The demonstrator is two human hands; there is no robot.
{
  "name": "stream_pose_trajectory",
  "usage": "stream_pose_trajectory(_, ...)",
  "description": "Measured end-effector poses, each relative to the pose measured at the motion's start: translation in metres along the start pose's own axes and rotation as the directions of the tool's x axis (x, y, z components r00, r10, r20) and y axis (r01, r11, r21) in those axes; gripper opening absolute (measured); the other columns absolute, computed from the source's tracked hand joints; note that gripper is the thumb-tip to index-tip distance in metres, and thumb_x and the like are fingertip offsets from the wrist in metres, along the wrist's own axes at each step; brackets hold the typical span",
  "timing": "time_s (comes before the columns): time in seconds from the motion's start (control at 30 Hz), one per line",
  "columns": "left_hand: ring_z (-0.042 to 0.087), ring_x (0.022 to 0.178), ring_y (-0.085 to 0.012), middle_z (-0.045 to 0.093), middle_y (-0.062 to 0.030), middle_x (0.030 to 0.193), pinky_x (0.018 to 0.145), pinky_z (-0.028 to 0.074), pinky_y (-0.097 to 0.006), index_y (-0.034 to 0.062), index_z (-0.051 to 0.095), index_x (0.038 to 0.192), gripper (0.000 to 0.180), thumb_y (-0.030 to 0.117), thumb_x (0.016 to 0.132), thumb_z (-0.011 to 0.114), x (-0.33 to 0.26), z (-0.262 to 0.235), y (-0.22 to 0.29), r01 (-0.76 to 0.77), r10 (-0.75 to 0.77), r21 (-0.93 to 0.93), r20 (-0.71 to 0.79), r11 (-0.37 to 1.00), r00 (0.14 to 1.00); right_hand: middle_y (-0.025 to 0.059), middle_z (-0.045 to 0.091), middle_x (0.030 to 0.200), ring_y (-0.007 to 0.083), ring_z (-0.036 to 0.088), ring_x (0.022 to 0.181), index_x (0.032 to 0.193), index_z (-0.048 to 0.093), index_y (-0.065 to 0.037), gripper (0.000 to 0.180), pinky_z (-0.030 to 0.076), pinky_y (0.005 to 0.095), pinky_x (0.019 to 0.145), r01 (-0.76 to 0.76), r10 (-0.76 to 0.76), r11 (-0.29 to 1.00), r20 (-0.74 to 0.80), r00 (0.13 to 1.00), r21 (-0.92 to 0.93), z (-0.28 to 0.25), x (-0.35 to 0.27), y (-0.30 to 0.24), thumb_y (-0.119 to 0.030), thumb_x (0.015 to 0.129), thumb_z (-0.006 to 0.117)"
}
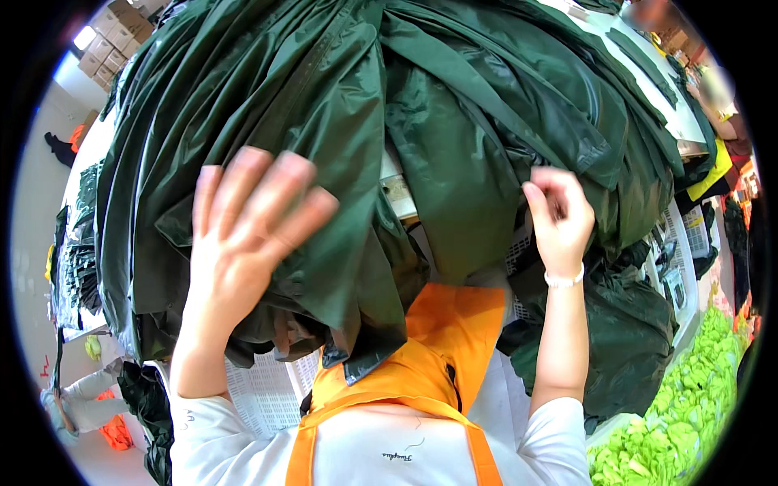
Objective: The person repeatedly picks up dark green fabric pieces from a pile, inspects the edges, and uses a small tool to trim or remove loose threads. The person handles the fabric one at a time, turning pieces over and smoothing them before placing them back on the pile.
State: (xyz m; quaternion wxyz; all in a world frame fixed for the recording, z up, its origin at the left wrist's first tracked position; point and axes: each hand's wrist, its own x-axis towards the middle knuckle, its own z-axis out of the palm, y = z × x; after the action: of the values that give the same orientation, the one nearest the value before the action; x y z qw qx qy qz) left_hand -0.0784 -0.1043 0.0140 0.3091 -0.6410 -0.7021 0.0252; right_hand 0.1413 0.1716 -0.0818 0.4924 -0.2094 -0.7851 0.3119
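Note:
Long pieces of dark green, shiny coated fabric [324, 105] lie heaped across the table in front of me and drape over its near edge. My left hand [251, 215] is raised above the left part of the heap, fingers spread and slightly blurred, with nothing in it. On the other side, my right hand [561, 212] has its fingers curled toward the thumb, close to a folded edge of the fabric. Whatever may be between those fingertips is too small to make out. A narrow gap between the pieces shows part of the table edge [397, 194].
White plastic crates [263, 397] stand below the table at my left. More dark green fabric [604, 348] is bundled at my right, beside a pile of bright yellow-green pieces [673, 421]. Cartons [113, 40] are stacked at the far left; another person [713, 105] is at the far right.

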Motion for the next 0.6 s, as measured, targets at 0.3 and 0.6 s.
stream_pose_trajectory(0.3,0.061,0.077,-0.0248,0.061,-0.0068,0.071,0.088,0.046,-0.04,0.0067,0.061,0.091,0.025,0.022,0.074,0.071,0.03,0.015,0.035,-0.152,0.288,-0.511,0.199,0.846,0.937,0.0139,0.068,0.097,0.0129,0.062,0.081,0.111,0.059,0.005,0.041,0.05,0.0273,0.074,-0.418,0.408,0.908,0.18,0.895,0.021,0.01,-0.093,0.038,-0.014,0.079,0.077)
stream_pose_trajectory(0.6,0.055,0.098,-0.0349,0.052,-0.0166,0.109,0.086,0.047,-0.043,0.0026,0.05,0.113,0.08,0.046,0.056,0.086,0.031,0.01,0.117,-0.292,0.298,-0.872,-0.18,0.392,0.937,0.0102,0.069,0.091,0.0186,0.068,0.077,0.1,0.064,0.003,0.024,0.055,0.0294,0.067,-0.714,0.637,-0.033,0.565,0.524,0.699,-0.047,-0.061,-0.07,-0.019,0.095,0.057)
